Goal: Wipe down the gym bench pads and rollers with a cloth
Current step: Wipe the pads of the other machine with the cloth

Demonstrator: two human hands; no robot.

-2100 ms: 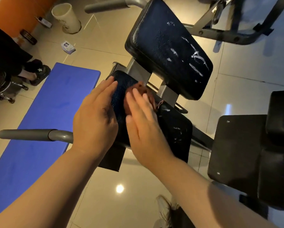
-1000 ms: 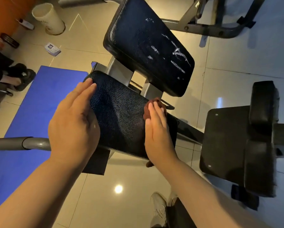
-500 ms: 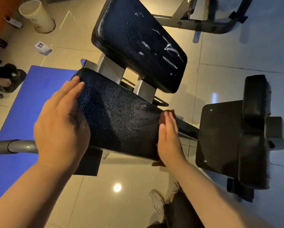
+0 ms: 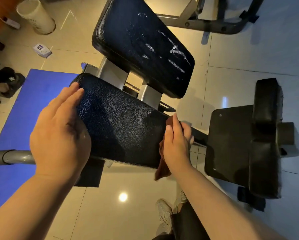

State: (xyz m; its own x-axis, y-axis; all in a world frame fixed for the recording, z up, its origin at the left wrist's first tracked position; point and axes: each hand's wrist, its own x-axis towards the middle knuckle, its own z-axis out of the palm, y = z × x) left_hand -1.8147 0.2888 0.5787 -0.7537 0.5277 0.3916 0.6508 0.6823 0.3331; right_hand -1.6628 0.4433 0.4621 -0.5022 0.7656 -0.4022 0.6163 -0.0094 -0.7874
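Right fingers [image 4: 173, 125] clutch brown cloth [image 4: 162, 168] at cracked black pad [image 4: 121, 122] edge; left fingers [image 4: 70, 96] flat, released.

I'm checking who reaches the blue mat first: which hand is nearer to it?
Left. The left hand rests on the pad's mat-side edge, beside the blue mat; the right hand holds the cloth at the pad's far end.

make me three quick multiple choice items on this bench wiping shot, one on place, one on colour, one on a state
1. Where is the cloth?
A. right end of the near pad
B. on the blue mat
C. on the floor

2. What colour is the cloth?
A. white
B. reddish brown
C. green

3. What is the left hand doing?
A. gripping the grey bar
B. hanging free
C. resting flat on the pad's left end

Answers: 1 A, the right hand presses it there; 2 B, seen under the hand; 3 C, fingers lie open.
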